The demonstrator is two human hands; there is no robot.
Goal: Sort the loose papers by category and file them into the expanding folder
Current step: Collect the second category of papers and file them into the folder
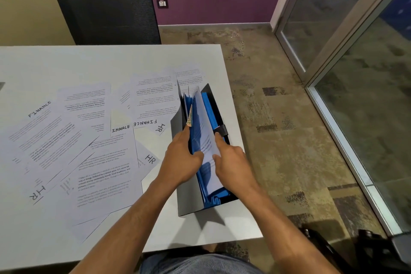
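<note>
**Both hands at the open expanding folder**

The expanding folder [195, 198] stands open on the right part of the white worktop [66, 62], close to its right edge. Its long axis runs from the person's near side away toward the far edge, leaning slightly left at the far end. The mouth faces up, showing blue pockets between dark grey outer covers.

The left hand [181, 162] reaches into the folder from the left, its fingers curled down over the blue dividers and holding them apart from the left cover. The right hand [233, 162] grips a white printed sheet [205, 133] that stands on edge inside a pocket, thumb on the sheet's near face and forefinger stretched along its right side. The sheet's long axis follows the folder's, and its top rises above the dividers. A small tan slip [189, 118] pokes up from a pocket just left of the sheet.

Loose papers [89, 151] lie spread flat and overlapping across the worktop to the left of the folder, some lettered FINANCE, some HR, turned in different directions. More printed pages lie just beyond the folder's far end.

A black mesh chair [106, 11] stands behind the worktop's far edge.
</note>
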